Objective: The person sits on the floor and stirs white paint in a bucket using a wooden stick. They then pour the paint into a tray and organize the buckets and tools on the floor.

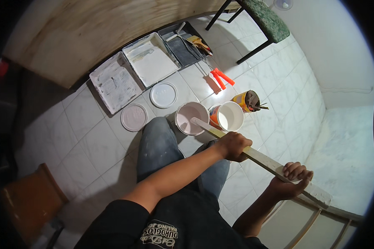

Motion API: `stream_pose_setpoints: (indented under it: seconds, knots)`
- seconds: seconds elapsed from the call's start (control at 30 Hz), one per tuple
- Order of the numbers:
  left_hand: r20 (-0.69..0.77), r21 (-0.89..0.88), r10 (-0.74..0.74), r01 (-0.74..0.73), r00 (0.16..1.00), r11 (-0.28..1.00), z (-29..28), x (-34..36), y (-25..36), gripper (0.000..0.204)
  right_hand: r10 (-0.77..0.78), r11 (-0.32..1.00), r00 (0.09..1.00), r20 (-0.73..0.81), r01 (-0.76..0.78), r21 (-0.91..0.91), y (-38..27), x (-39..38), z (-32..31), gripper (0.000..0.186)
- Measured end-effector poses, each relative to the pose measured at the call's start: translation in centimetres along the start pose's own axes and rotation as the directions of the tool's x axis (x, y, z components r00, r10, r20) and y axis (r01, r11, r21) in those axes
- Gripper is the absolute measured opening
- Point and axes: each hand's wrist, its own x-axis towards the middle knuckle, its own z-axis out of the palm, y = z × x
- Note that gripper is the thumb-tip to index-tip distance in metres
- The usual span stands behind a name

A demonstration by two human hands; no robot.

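The long, flat, pale wooden stick (pixel 262 159) slants across the picture from the centre to the lower right, its paint-coated end inside the round white plastic bucket of pale pink paint (pixel 176 120); how deep that end sits is hard to tell. The left hand (pixel 234 146) is closed in a fist around the stick near mid-length, while the right hand (pixel 293 180) has its fingers curled over it farther toward the lower right. With such a long lever, a hard sideways push could tip the bucket, since neither hand steadies its wall. The bucket stands close beside the orange-and-white tub of white paint (pixel 214 116), so a knock might carry over and spill that as well onto the pale marbled floor tiles (pixel 95 145). Lifting the wet end too quickly could drip pink onto the grey-blue jeans (pixel 160 143) or onto the round white lid (pixel 163 95) at the left of the bucket. A swing of the stick's upper part might also strike the white-framed panel (pixel 316 222) at the lower right; whether they already touch is unclear. Paint creeping up the wood would make the left hand's grip slippery.
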Motion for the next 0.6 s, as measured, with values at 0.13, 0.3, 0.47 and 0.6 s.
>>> stream_pose_setpoints:
  seconds: [0.13, 0.3, 0.47, 0.6]
  knots:
    - [0.012, 0.01, 0.012, -0.012, 1.0, 1.0, -0.3, -0.1, 2.1, 0.022, -0.037, 0.998, 0.998, -0.052, 0.034, -0.051, -2.0, 0.1, -0.1, 0.031]
    - [-0.028, 0.018, 0.036, -0.035, 0.999, 0.999, 0.2, -0.3, 2.9, 0.024, -0.021, 1.0, 1.0, -0.001, 0.021, -0.001, -2.6, 0.2, -1.1, 0.032]
    - [0.016, 0.088, -0.031, 0.029, 0.999, 0.996, 2.2, -2.0, 0.5, 0.023, 0.0, 0.995, 0.999, -0.046, -0.005, -0.096, 0.0, -1.7, -2.4, 0.033]
    - [0.018, 0.06, -0.023, 0.022, 1.0, 0.998, 3.3, -2.4, 1.2, 0.018, 0.0, 0.998, 0.996, -0.09, -0.006, -0.06, -1.2, -2.6, -3.4, 0.034]
